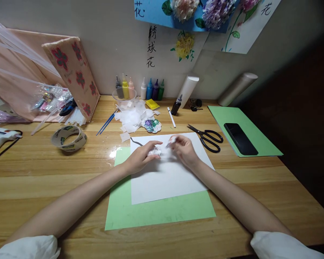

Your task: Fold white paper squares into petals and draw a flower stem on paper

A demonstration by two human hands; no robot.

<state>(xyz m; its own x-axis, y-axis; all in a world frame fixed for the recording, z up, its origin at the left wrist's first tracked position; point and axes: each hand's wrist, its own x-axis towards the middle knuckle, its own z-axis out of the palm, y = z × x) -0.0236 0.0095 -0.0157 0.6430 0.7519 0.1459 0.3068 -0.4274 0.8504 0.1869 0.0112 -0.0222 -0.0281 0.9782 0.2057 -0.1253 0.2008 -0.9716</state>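
My left hand is over a white sheet of paper, its thumb and forefinger curved around a crumpled bit of white tissue paper. My right hand pinches another small white tissue piece just above the sheet, slightly blurred. A dark painted line runs from the sheet's upper left corner and goes under my left hand. Beneath the white sheet lies a green sheet. Behind my hands is a loose heap of white tissue squares.
Black scissors lie right of the sheet. A phone rests on green card. Tape, blue brushes, a paint palette, a white pen, a black bottle and paint bottles stand or lie around.
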